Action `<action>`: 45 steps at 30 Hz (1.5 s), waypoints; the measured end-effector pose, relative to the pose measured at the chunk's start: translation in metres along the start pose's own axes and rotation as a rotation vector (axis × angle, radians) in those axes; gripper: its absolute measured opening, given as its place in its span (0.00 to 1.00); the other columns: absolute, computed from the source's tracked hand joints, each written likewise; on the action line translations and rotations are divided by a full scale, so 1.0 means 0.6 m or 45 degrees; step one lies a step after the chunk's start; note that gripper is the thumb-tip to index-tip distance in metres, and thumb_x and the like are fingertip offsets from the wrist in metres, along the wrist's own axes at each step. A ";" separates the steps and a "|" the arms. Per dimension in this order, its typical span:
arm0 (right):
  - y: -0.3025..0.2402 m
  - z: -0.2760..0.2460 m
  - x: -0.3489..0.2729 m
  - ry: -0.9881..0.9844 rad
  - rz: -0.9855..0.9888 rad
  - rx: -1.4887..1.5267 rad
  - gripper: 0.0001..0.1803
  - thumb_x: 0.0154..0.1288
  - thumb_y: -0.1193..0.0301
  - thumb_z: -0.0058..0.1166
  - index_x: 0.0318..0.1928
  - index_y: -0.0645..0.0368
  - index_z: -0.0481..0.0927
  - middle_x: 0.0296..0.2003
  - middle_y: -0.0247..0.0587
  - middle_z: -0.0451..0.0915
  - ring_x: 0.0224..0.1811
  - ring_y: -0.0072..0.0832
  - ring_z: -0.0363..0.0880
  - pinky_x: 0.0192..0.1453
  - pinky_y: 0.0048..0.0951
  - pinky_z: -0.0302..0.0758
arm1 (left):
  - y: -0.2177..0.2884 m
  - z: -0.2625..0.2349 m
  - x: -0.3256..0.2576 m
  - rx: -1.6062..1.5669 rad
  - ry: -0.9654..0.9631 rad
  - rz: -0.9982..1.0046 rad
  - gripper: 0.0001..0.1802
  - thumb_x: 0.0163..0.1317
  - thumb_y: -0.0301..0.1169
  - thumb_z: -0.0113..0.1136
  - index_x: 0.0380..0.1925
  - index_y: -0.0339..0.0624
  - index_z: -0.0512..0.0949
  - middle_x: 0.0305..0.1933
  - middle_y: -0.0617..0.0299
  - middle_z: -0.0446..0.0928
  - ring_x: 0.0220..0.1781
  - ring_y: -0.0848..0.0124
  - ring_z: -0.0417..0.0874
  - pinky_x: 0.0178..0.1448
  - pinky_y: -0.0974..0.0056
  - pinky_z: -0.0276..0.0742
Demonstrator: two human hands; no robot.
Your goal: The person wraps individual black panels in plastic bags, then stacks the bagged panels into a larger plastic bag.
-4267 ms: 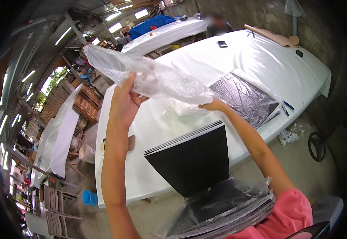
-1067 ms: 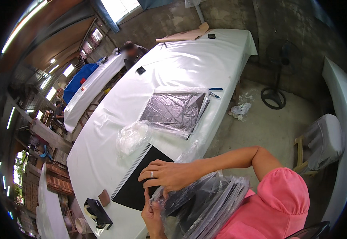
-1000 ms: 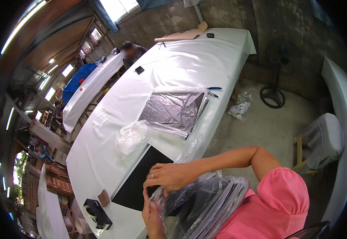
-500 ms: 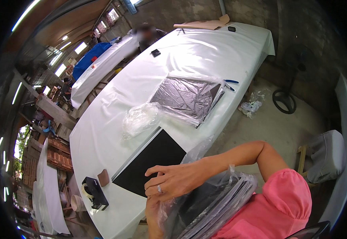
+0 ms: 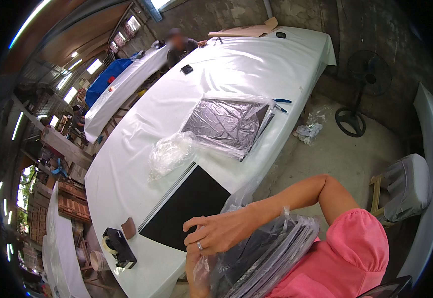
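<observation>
A stack of black sheets in clear plastic sleeves rests against my front, over the near table edge. My right hand, with a ring on one finger, reaches across the stack's near-left corner, its fingers bent and closed. What they pinch is hidden. Just below it is my left hand, against crinkled clear plastic at that corner; its fingers are mostly covered by the right hand. Beyond the hands, a black sheet pile with pale layered edges lies on the white-covered table.
A tape dispenser and a brown piece lie at left. Further off are crumpled plastic, a plastic-wrapped dark stack and blue-handled tools. A fan and covered chair stand at right. Another person is at the far side.
My view has shifted slightly. Both hands stay together at the stack's corner, with little movement. The person across the table now shows a hand at the table edge.
</observation>
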State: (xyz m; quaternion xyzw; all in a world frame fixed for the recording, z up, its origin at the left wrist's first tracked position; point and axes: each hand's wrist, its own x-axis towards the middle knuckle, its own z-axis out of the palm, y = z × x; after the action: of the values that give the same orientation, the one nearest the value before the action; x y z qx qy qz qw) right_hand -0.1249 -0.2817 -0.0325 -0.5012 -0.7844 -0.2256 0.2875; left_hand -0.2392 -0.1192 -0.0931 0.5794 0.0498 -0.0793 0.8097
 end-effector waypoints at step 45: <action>0.014 -0.002 -0.018 -0.155 0.991 0.394 0.14 0.58 0.69 0.54 0.42 0.58 0.67 0.29 0.46 0.79 0.33 0.46 0.79 0.32 0.42 0.72 | 0.046 0.002 0.009 0.475 -0.011 -0.001 0.34 0.65 0.29 0.50 0.68 0.37 0.50 0.56 0.65 0.68 0.46 0.83 0.68 0.50 0.77 0.62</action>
State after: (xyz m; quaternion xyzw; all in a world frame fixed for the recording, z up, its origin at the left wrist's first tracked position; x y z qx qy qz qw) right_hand -0.1134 -0.2865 -0.0383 -0.7233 -0.5768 0.0503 0.3763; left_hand -0.2285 -0.1120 -0.0679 0.7191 0.0309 -0.0900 0.6884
